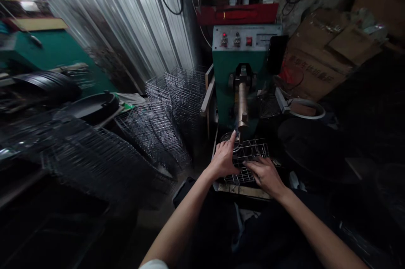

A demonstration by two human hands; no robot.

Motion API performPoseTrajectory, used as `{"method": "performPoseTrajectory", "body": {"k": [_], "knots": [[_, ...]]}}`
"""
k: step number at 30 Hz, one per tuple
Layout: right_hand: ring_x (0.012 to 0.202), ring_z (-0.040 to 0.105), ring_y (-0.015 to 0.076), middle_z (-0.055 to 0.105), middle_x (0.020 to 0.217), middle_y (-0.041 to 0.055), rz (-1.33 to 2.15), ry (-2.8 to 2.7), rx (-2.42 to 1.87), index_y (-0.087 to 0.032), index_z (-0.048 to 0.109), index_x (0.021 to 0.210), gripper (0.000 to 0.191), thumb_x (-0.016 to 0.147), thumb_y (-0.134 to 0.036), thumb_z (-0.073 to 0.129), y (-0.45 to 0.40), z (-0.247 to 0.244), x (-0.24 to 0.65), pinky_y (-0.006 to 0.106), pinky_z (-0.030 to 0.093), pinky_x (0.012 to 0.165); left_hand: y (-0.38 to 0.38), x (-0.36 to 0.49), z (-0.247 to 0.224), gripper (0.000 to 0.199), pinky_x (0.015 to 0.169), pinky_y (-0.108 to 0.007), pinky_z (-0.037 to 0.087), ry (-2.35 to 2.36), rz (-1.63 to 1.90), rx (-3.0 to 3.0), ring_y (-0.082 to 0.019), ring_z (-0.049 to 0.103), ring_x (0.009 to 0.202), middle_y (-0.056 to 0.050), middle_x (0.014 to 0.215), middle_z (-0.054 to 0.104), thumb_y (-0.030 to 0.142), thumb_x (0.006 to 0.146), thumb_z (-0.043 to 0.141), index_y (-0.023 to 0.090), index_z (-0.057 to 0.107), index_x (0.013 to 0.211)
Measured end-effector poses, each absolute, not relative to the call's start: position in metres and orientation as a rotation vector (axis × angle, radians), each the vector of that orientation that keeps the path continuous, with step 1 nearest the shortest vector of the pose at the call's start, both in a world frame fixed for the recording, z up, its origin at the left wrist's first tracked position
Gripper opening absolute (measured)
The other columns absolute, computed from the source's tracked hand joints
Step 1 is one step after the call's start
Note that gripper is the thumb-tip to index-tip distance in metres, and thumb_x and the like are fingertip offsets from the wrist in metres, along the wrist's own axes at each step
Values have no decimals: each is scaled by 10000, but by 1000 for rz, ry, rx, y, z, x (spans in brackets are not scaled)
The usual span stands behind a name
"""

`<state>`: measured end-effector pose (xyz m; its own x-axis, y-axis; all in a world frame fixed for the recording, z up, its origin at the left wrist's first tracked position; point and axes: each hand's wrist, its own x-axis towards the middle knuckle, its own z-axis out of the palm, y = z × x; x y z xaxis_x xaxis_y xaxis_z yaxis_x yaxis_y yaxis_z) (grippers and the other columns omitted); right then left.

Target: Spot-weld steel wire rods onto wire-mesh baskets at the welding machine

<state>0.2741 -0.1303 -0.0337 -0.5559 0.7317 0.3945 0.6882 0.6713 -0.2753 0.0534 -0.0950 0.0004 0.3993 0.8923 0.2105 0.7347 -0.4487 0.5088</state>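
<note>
A small wire rack (245, 176) of crossed metal rods lies low in front of me, under the welding machine's metal arm (242, 106). My left hand (224, 158) is at the rack's left side, its index finger stretched up close to the arm's lower tip and its thumb spread apart. On the right, my right hand (265, 173) has its fingers over the rack's near right part, with the thumb below, gripping the rods. Both hands partly cover the rack.
The green machine (224, 75) has a control panel (247, 38) with a lit red lamp. Left of it stand stacked wire panels (167, 108); dark round pans (91, 106) lie further left. Cardboard boxes (319, 58) and a round metal ring (306, 108) are on the right.
</note>
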Motion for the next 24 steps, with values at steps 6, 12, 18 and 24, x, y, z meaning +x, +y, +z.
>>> {"method": "performPoseTrajectory", "body": {"k": [6,12,18,24], "knots": [[1127,605,274,721,1215,36,109,-2421,-1110,-273,663,1269,384,958,-97,521,-122,-29,271,438,432,921,-87,50,4,1500,1027,-514,383,1419,667,2338,-396,487,1221,-150,1337,530,300,487,875,224,-162,1568],[1094,604,265,737,1163,48,176,-2410,-1143,-238,670,1235,335,957,-103,541,-117,-24,267,412,425,879,-82,50,2,1479,1042,-507,372,1415,687,2365,-388,493,1235,-152,1390,522,361,515,874,228,-155,1569],[1054,559,283,700,1118,85,31,-2350,-1263,-233,664,1195,267,976,-157,532,-113,-23,259,403,417,853,-67,48,2,1512,1007,-491,396,1462,640,2405,-393,522,1188,-152,1310,580,350,472,892,200,-130,1575],[1032,533,281,659,1066,93,-68,-2215,-1406,-217,664,1002,112,975,-297,590,-92,-18,255,377,395,825,-43,45,2,1491,1012,-518,384,1453,678,2395,-406,537,1177,-186,1302,592,512,525,877,162,-122,1576]]}}
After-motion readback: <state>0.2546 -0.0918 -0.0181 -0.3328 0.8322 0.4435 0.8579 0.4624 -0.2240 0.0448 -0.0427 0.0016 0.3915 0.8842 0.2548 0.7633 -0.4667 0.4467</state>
